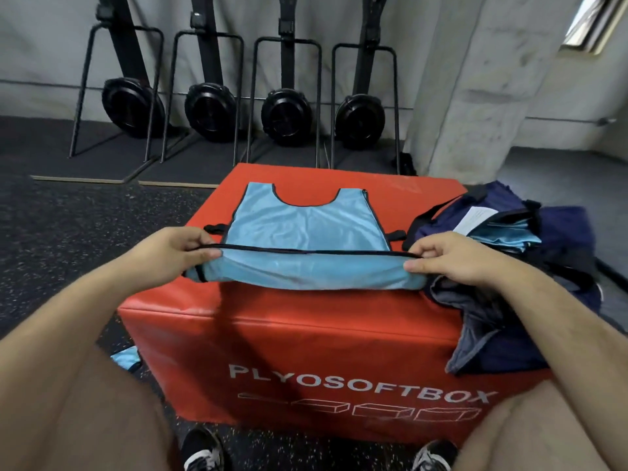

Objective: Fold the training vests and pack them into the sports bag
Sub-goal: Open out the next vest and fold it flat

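Both pinch the blue vest [306, 222] hem over the red box [306, 341]: left hand [176, 253], right hand [448, 256]. Sports bag [560, 239] open beside right hand; four machines [285, 113] behind.

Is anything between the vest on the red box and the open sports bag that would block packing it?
Nothing visible does. The left hand and right hand pinch the near hem of the vest on the red box; the sports bag sits open just to its right, folded vests showing inside.
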### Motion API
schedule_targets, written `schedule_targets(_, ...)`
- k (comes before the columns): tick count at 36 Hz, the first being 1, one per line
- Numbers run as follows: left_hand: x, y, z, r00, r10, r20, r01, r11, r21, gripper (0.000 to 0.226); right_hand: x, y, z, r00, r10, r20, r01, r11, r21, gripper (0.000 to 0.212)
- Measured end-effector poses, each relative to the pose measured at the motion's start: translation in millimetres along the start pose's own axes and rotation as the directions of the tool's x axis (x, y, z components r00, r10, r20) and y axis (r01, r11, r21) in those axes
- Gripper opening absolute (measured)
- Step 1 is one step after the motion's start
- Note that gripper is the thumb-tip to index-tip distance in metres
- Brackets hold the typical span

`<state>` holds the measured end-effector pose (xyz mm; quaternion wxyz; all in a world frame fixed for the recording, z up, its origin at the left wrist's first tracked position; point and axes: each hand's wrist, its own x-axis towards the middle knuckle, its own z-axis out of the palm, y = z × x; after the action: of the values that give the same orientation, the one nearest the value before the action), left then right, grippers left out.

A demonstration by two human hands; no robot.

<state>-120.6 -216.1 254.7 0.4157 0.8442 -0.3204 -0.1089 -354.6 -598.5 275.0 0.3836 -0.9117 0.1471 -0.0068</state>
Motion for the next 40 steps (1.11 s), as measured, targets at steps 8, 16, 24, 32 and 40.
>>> schedule_targets(8, -31.0, 19.1, -25.5, 0.974, -0.075, 0.215, 0.103, 0.987, -0.123, 0.021, -29.5, -15.7, -31.5, 0.942, 0.062, 0.330, -0.145, 0.961, 0.234, 0.042)
schedule_targets(16, 10.1, 16.6, -44.4, 0.970, -0.078, 0.229, 0.069, 0.996, 0.050, 0.005, 5.7, -11.1, -46.4, 0.974, 0.126, 0.189, -0.167, 0.963, 0.214, 0.013)
schedule_targets(24, 97.6, -7.1, -31.3, 0.989, -0.145, 0.004, 0.141, 0.968, 0.208, 0.016, 82.6, -5.1, -31.1, 0.975, 0.099, -0.199, -0.110, 0.993, -0.043, 0.010)
schedule_targets(32, 181.9, -27.7, -15.7, 0.970, -0.185, -0.156, 0.221, 0.941, 0.257, 0.017, 165.7, 15.7, -18.6, 0.928, 0.191, -0.320, -0.196, 0.980, 0.017, 0.018)
schedule_targets(40, 255.8, -53.9, 12.4, 0.961, -0.216, -0.175, 0.260, 0.920, 0.293, 0.027, 243.0, 47.9, -2.4, 0.881, 0.237, -0.410, -0.283, 0.958, -0.054, 0.020)
